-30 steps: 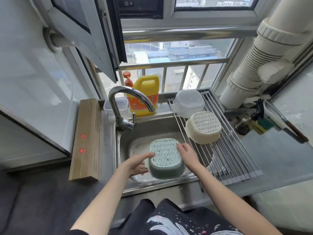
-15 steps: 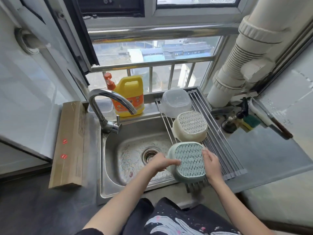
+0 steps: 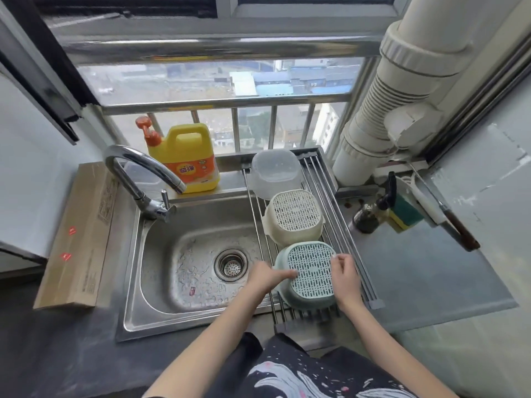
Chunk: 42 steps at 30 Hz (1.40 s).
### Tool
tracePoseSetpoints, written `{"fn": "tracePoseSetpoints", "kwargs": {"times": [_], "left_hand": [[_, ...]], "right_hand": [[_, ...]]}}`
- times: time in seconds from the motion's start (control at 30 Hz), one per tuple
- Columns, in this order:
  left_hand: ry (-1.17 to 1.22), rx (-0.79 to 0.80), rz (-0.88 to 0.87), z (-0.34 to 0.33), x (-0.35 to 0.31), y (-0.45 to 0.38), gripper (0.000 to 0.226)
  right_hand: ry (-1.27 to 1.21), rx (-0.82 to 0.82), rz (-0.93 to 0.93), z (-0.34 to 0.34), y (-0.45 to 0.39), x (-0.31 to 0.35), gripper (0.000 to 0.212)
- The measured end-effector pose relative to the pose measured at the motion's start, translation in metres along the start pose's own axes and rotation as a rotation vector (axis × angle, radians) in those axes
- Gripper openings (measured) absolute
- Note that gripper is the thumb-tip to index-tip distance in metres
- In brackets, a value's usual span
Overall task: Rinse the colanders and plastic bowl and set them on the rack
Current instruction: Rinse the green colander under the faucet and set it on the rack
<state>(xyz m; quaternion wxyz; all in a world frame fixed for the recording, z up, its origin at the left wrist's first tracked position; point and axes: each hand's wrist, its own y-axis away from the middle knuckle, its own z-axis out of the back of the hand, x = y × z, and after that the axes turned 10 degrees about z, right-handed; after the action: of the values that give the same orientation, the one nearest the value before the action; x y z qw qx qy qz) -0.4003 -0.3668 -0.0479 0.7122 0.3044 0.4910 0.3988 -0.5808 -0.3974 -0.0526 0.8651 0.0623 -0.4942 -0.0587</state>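
Note:
A green colander (image 3: pixel 311 271) sits upside down at the near end of the roll-up rack (image 3: pixel 344 234) across the right of the sink. My left hand (image 3: pixel 265 278) holds its left side, with one finger lying across the slotted base. My right hand (image 3: pixel 346 275) holds its right edge with curled fingers. Behind it on the rack a cream colander (image 3: pixel 294 215) lies upside down. The clear plastic bowl (image 3: pixel 274 170) lies upside down at the far end.
The steel sink (image 3: pixel 184 254) is wet, with its faucet (image 3: pixel 135 173) at the back left. Behind the sink stands a yellow detergent bottle (image 3: pixel 186 162). A cardboard box (image 3: pixel 80 234) lies left of the sink. Right of the rack are a sponge (image 3: pixel 405 214), a knife (image 3: pixel 448 214) and a big white pipe (image 3: pixel 388 110).
Both hands carried the green colander from over the sink rightward to the rack and set it down at the rack's near end.

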Motion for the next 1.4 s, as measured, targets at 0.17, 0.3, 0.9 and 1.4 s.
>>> {"fn": "tracePoseSetpoints", "kwargs": {"times": [0.17,0.3,0.9,1.4], "left_hand": [[0.060,-0.021,0.031,-0.007,0.002,0.006,0.078],[0.117,-0.060,0.000,-0.014,0.008,0.007,0.093],[0.353,-0.103,0.041,-0.023,0.007,0.019,0.083],[-0.694,-0.424,-0.460,-0.024,-0.003,0.017,0.065]], "right_hand": [[0.295,0.012,0.121,-0.001,-0.001,-0.002,0.027],[0.419,0.023,0.363,0.004,-0.018,0.009,0.045],[0.316,0.370,0.439,-0.021,-0.052,0.030,0.050],[0.885,0.510,0.650,-0.017,-0.051,0.022,0.057]]}}
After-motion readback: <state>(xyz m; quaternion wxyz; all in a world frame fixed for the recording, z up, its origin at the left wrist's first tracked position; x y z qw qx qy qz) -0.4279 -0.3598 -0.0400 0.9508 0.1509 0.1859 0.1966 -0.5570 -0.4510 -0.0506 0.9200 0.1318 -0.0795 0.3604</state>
